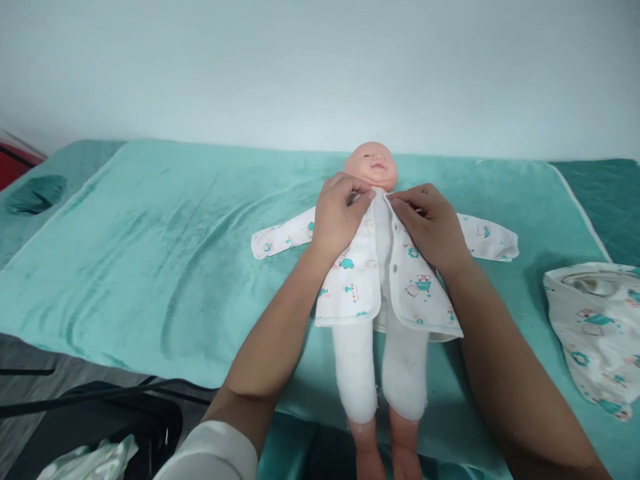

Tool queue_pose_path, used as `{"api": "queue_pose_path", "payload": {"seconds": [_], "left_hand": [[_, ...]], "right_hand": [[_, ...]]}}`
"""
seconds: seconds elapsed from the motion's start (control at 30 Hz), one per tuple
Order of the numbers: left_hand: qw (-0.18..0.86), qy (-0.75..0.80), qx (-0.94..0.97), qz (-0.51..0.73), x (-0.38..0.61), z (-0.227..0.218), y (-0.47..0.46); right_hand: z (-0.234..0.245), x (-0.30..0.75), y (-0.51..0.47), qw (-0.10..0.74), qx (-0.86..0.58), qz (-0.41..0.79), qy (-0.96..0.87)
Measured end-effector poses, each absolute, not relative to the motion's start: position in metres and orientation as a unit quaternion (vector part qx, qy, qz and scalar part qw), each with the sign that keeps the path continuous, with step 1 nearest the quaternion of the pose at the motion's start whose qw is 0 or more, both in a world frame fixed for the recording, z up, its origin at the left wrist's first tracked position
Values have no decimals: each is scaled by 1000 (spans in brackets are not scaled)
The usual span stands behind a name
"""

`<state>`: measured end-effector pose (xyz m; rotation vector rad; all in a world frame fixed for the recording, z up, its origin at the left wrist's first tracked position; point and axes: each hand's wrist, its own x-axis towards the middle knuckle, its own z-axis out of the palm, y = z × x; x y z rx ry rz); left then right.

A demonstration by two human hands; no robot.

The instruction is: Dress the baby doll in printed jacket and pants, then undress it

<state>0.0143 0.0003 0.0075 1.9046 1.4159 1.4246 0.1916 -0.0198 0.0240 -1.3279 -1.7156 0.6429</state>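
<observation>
A baby doll (373,163) lies on its back on a teal towel (165,253), head toward the wall. It wears a white printed jacket (350,280) with snap buttons, open down the front, sleeves spread sideways. My left hand (336,217) pinches the jacket's left front edge at the collar, fingers closed on the cloth. My right hand (429,223) grips the other front edge near the doll's neck, fingers pressed together. The doll's white cloth legs (383,370) hang toward me over the towel's edge.
A second printed baby garment (595,327) lies on the towel at the right. A darker teal surface (610,200) shows beyond the towel at both ends. A black chair (110,413) with crumpled cloth (95,460) stands at lower left. A pale wall runs behind.
</observation>
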Motion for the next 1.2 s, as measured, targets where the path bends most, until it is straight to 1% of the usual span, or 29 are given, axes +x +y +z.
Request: {"api": "queue_pose_path", "payload": {"seconds": [0.13, 0.23, 0.33, 0.4, 0.47, 0.57, 0.67, 0.8, 0.93, 1.0, 1.07, 1.13, 1.2], "left_hand": [[116, 492, 705, 497, 17, 10, -3], [82, 482, 707, 512, 19, 12, -4], [106, 466, 697, 535, 22, 13, -2], [148, 458, 683, 548, 24, 13, 2], [192, 457, 666, 557, 24, 13, 8], [250, 457, 657, 544, 23, 12, 14], [278, 461, 659, 525, 22, 12, 15], [262, 485, 649, 524, 22, 12, 10], [238, 508, 646, 518, 19, 12, -3], [218, 514, 641, 526, 14, 9, -16], [186, 524, 635, 536, 8, 3, -36], [159, 542, 623, 542, -1, -8, -63], [161, 568, 601, 539, -11, -22, -95]], "right_hand": [[26, 187, -17, 411, -555, 242, -682], [27, 182, -20, 437, -554, 262, -658], [30, 177, -22, 481, -537, 277, -636], [31, 176, -22, 484, -528, 282, -638], [32, 177, -21, 469, -520, 291, -652], [32, 180, -20, 421, -502, 309, -689], [32, 183, -20, 394, -485, 307, -718], [29, 184, -23, 404, -496, 286, -714], [29, 186, -27, 384, -504, 267, -726], [33, 188, -32, 373, -503, 234, -744], [40, 189, -43, 347, -506, 181, -768], [49, 193, -59, 303, -512, 132, -793], [59, 200, -80, 262, -510, 101, -813]]}}
